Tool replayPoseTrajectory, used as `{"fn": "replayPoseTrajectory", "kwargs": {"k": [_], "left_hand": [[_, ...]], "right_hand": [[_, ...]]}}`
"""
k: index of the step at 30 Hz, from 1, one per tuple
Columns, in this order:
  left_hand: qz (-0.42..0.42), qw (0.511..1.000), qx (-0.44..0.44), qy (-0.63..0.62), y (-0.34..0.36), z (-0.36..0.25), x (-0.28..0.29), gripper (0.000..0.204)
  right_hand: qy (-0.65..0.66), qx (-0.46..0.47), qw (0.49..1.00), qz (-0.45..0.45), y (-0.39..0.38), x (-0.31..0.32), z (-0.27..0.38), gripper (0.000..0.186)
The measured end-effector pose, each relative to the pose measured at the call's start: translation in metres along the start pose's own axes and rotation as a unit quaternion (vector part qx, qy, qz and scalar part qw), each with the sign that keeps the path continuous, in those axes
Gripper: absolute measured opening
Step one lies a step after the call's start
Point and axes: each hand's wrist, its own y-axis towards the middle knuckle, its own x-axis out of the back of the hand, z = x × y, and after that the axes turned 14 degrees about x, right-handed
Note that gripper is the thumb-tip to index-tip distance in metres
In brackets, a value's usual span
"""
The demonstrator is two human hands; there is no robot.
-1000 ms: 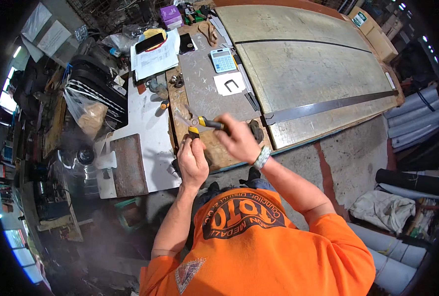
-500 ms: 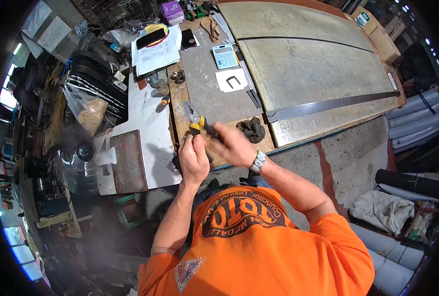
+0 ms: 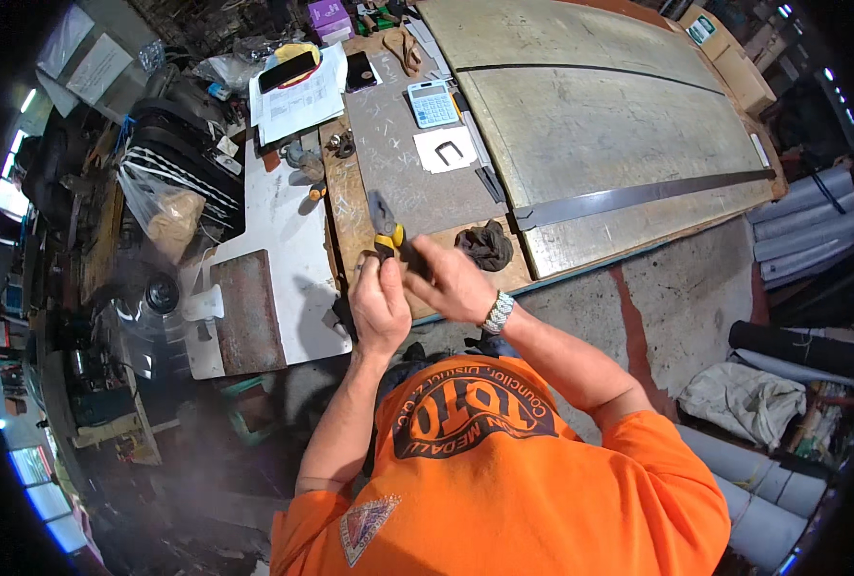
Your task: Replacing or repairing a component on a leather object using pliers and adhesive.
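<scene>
Left hand (image 3: 379,305) clenched round yellow grips of pliers (image 3: 384,223), nose pointing far, over wooden bench edge (image 3: 350,216). Right hand (image 3: 451,280) just beside, fingers curled at grips; grasp itself cannot tell. Wristwatch (image 3: 497,312) on right wrist. Dark rag (image 3: 485,245) right of hands, grey plate (image 3: 417,168) beyond, calculator (image 3: 433,103) far. Risk: two hands crowd short handles, so pinched finger likely if grips snap shut; loose hold could drop tool off near edge.

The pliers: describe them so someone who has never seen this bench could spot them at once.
Start at the wooden workbench left of the big metal sheets. At its near edge, the left hand holds the pliers upright, beside the right hand. They alone have yellow-and-black handles with dark metal jaws pointing away.
</scene>
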Motion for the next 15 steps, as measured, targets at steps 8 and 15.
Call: {"fn": "replayPoseTrajectory", "kwargs": {"k": [8, 15], "left_hand": [[-0.011, 0.998, -0.037, 0.045, 0.004, 0.009, 0.005, 0.032], [0.023, 0.999, -0.02, 0.034, 0.001, 0.007, 0.007, 0.026]], "right_hand": [[-0.011, -0.006, 0.998, 0.059, 0.004, 0.005, 0.009, 0.026], [0.027, 0.011, 0.999, 0.035, 0.007, 0.006, 0.002, 0.022]]}}
